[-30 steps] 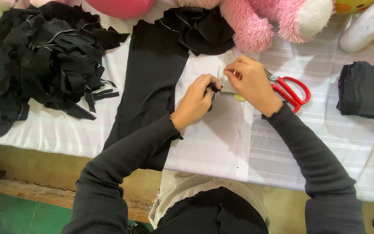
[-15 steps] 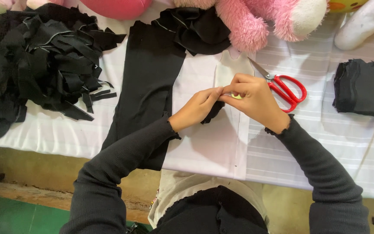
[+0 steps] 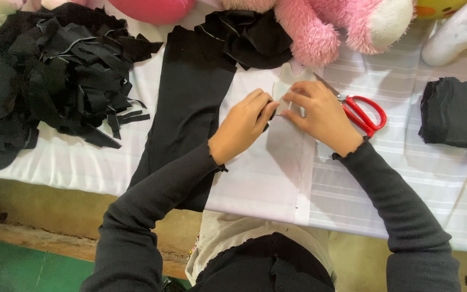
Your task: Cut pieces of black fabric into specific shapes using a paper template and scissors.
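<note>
Both hands, left hand and right hand, pinch what seems a small pale pattern piece beside red scissors and black cloth.

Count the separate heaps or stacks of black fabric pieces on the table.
3: a loose heap of strips far left, a crumpled bundle top centre, a neat stack far right. More may lie off-frame.

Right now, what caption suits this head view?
Both hands, left and right, pinch a pale piece beside black cloth and red scissors.
</note>
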